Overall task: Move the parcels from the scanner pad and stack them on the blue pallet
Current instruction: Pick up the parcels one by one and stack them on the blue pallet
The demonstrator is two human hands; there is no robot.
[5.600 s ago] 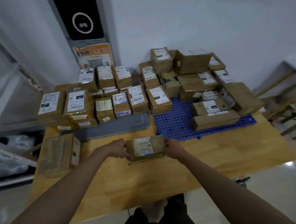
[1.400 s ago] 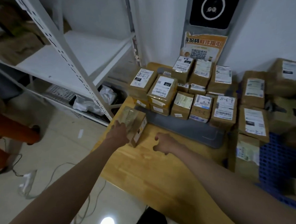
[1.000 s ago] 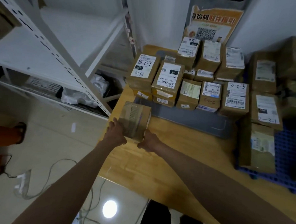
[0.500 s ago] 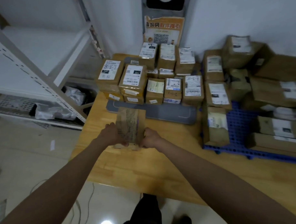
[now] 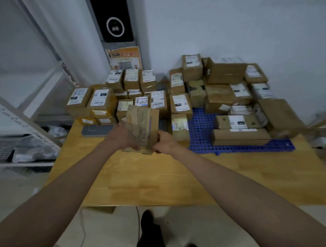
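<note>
I am gripping a taped parcel [image 5: 142, 129] upright above the bench [image 5: 160, 179], left hand [image 5: 122, 136] and right hand [image 5: 163, 142] clasping its sides; I'd be keeping it level while swinging right toward a bare patch of the blue pallet [image 5: 201, 133].

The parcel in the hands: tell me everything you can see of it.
The brown cardboard parcel wrapped in clear tape stands on end, slightly tilted, above the wooden table, before the grey scanner pad. Left hand and right hand hold its lower sides. No label shows; print is blurred.
</note>
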